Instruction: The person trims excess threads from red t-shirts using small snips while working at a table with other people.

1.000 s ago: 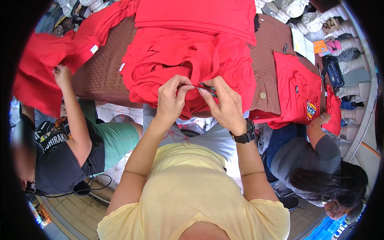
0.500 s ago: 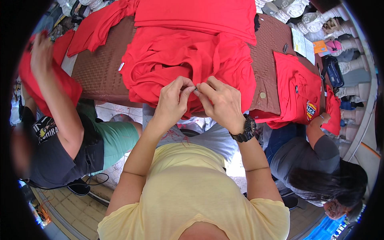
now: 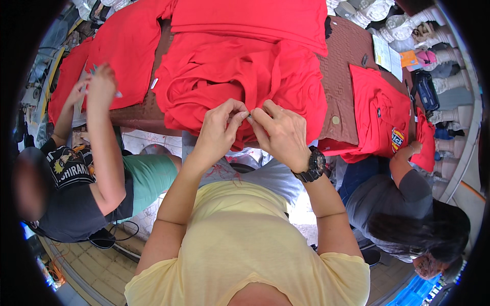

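My left hand (image 3: 221,127) and my right hand (image 3: 279,127) meet at the fingertips, thumbs and forefingers pinched together over the near edge of a bunched red shirt (image 3: 204,76). Something tiny and greyish sits between the fingertips, too small to make out. Loose folds of the shirt lie directly beyond my hands, with a dark opening in its middle and a small white tag at its left edge. A black watch (image 3: 312,166) is on my right wrist.
Smoothed red shirts (image 3: 245,18) lie beyond on the brown table cover (image 3: 342,76). At left a co-worker (image 3: 107,168) handles red cloth (image 3: 127,51); another co-worker (image 3: 398,204) at right touches a printed red shirt (image 3: 377,112). A coin-like disc (image 3: 335,120), papers (image 3: 387,57) and a dark blue pouch (image 3: 424,91) lie at right.
My hands keep their pinch with barely any movement. The left co-worker's red cloth now lies spread on the table, and that person's hands have come together above it.
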`<control>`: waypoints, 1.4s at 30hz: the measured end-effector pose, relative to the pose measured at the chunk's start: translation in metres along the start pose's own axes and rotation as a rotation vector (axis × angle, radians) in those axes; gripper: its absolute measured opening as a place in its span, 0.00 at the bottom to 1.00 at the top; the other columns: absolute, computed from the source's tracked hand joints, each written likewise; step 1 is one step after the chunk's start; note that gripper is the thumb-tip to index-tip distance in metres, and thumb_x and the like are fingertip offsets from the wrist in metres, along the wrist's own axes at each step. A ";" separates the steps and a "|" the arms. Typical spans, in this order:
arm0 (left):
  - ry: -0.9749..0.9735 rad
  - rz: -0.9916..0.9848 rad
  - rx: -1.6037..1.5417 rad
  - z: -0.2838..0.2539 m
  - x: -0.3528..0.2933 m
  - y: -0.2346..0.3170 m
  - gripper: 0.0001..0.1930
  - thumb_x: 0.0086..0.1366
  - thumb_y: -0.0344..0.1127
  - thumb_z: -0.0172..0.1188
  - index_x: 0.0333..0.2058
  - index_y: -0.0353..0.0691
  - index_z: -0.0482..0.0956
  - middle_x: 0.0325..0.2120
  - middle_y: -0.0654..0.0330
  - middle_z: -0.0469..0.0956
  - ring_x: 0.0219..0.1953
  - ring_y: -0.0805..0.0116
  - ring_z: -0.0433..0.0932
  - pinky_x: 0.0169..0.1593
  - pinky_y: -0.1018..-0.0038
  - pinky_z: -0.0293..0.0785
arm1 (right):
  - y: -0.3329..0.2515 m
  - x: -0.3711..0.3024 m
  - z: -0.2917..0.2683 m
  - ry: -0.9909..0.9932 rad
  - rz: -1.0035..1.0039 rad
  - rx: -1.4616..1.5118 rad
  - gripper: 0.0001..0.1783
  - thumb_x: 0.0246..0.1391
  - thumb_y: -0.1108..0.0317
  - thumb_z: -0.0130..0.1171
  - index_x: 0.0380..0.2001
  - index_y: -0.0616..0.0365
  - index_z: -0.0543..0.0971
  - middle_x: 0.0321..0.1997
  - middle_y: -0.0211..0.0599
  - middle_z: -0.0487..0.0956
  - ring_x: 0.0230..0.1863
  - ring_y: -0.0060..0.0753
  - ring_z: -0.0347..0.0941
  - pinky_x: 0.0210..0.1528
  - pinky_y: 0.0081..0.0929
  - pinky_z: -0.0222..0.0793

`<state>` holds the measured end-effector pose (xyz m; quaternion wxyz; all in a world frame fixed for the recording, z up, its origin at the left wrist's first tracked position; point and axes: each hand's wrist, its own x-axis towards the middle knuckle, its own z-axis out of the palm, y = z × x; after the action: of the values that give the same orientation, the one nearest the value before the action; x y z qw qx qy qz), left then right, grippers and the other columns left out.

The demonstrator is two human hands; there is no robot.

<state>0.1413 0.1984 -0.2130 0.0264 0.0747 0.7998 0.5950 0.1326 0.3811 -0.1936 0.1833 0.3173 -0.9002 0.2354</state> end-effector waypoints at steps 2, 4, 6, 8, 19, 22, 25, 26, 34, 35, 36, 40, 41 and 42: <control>0.000 0.023 -0.016 0.000 0.001 -0.005 0.03 0.71 0.24 0.56 0.38 0.29 0.75 0.29 0.62 0.77 0.33 0.80 0.74 0.38 0.80 0.72 | 0.001 0.002 0.003 0.026 -0.004 0.020 0.08 0.53 0.67 0.66 0.28 0.54 0.76 0.26 0.33 0.71 0.23 0.38 0.73 0.21 0.35 0.65; -0.002 0.027 -0.022 0.000 0.001 -0.006 0.03 0.71 0.24 0.56 0.38 0.29 0.75 0.30 0.62 0.77 0.33 0.80 0.74 0.38 0.80 0.72 | 0.002 0.002 0.004 0.026 -0.006 0.016 0.08 0.53 0.67 0.66 0.28 0.54 0.76 0.26 0.33 0.71 0.23 0.39 0.74 0.21 0.34 0.65; -0.009 0.011 -0.019 -0.001 0.002 -0.005 0.03 0.71 0.24 0.56 0.38 0.29 0.75 0.30 0.62 0.77 0.33 0.80 0.75 0.39 0.79 0.73 | 0.003 0.000 0.007 0.028 -0.012 0.006 0.08 0.53 0.67 0.66 0.28 0.54 0.76 0.26 0.33 0.71 0.23 0.39 0.74 0.21 0.34 0.65; -0.030 -0.003 -0.035 -0.001 0.003 -0.009 0.03 0.71 0.24 0.55 0.38 0.29 0.75 0.31 0.62 0.77 0.34 0.80 0.75 0.40 0.80 0.73 | 0.003 -0.002 0.010 0.033 -0.020 -0.007 0.08 0.53 0.67 0.66 0.29 0.54 0.76 0.26 0.33 0.71 0.23 0.39 0.74 0.21 0.34 0.65; -0.009 0.039 -0.060 -0.004 0.002 -0.017 0.02 0.72 0.24 0.52 0.38 0.31 0.72 0.32 0.62 0.75 0.37 0.75 0.76 0.45 0.77 0.74 | 0.004 -0.003 0.008 0.023 0.005 0.033 0.08 0.53 0.68 0.67 0.31 0.56 0.76 0.29 0.33 0.73 0.24 0.36 0.75 0.23 0.32 0.67; 0.041 0.060 0.228 -0.032 -0.010 -0.008 0.02 0.69 0.23 0.53 0.35 0.32 0.69 0.30 0.59 0.74 0.36 0.71 0.77 0.45 0.75 0.74 | 0.011 -0.011 -0.003 0.168 0.176 0.338 0.11 0.54 0.66 0.68 0.36 0.57 0.77 0.32 0.35 0.76 0.25 0.33 0.76 0.28 0.29 0.71; -0.279 -0.299 0.192 -0.065 -0.030 0.008 0.15 0.64 0.29 0.62 0.47 0.31 0.74 0.34 0.53 0.76 0.42 0.63 0.79 0.48 0.72 0.74 | 0.018 -0.010 -0.025 0.224 0.456 0.603 0.18 0.53 0.68 0.70 0.44 0.62 0.77 0.28 0.31 0.75 0.25 0.22 0.69 0.35 0.21 0.68; -0.193 -0.146 0.277 -0.060 -0.029 0.007 0.18 0.63 0.30 0.64 0.50 0.32 0.74 0.36 0.52 0.77 0.43 0.61 0.79 0.49 0.70 0.73 | 0.026 -0.010 -0.024 0.163 0.467 0.616 0.18 0.53 0.69 0.69 0.45 0.61 0.77 0.25 0.30 0.73 0.25 0.22 0.68 0.33 0.23 0.67; 0.024 0.158 0.314 0.011 -0.005 0.002 0.22 0.60 0.36 0.68 0.51 0.37 0.75 0.40 0.52 0.77 0.48 0.56 0.76 0.56 0.63 0.66 | 0.028 0.021 -0.012 -0.360 0.315 0.484 0.17 0.49 0.66 0.59 0.45 0.54 0.79 0.23 0.50 0.78 0.31 0.60 0.77 0.34 0.49 0.70; -0.009 0.175 0.359 0.009 -0.006 0.004 0.21 0.60 0.35 0.67 0.51 0.37 0.75 0.40 0.53 0.78 0.48 0.57 0.76 0.56 0.63 0.66 | 0.030 0.019 -0.010 -0.364 0.295 0.432 0.17 0.48 0.65 0.60 0.43 0.54 0.78 0.24 0.50 0.78 0.32 0.60 0.77 0.34 0.50 0.70; -0.043 0.192 0.403 0.007 -0.006 0.006 0.20 0.60 0.35 0.67 0.50 0.38 0.76 0.39 0.54 0.78 0.48 0.57 0.75 0.56 0.63 0.65 | 0.034 0.017 -0.010 -0.368 0.275 0.380 0.16 0.48 0.64 0.60 0.42 0.55 0.78 0.24 0.51 0.79 0.33 0.60 0.77 0.35 0.50 0.70; 0.154 0.359 0.772 -0.017 0.001 -0.014 0.16 0.57 0.33 0.67 0.44 0.42 0.78 0.41 0.55 0.76 0.49 0.54 0.73 0.55 0.59 0.63 | 0.044 0.023 -0.025 -0.150 0.297 0.366 0.12 0.48 0.67 0.64 0.35 0.59 0.75 0.22 0.46 0.77 0.26 0.46 0.77 0.29 0.39 0.69; 0.237 0.383 0.846 -0.026 0.006 -0.020 0.16 0.55 0.32 0.68 0.43 0.41 0.78 0.41 0.55 0.76 0.48 0.53 0.73 0.55 0.59 0.64 | 0.052 0.024 -0.034 -0.067 0.321 0.365 0.12 0.49 0.69 0.65 0.34 0.60 0.74 0.21 0.45 0.76 0.24 0.41 0.76 0.28 0.36 0.68; 0.323 0.347 0.831 -0.039 0.012 -0.026 0.15 0.54 0.30 0.67 0.41 0.41 0.78 0.42 0.55 0.75 0.48 0.53 0.72 0.55 0.58 0.65 | 0.059 0.031 -0.045 0.039 0.344 0.349 0.11 0.49 0.70 0.66 0.33 0.60 0.74 0.20 0.41 0.75 0.22 0.34 0.72 0.27 0.31 0.67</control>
<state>0.1221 0.1563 -0.2262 -0.2302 0.1178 0.9396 0.2242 0.0795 0.4314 -0.1600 0.1002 0.1818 -0.8830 0.4210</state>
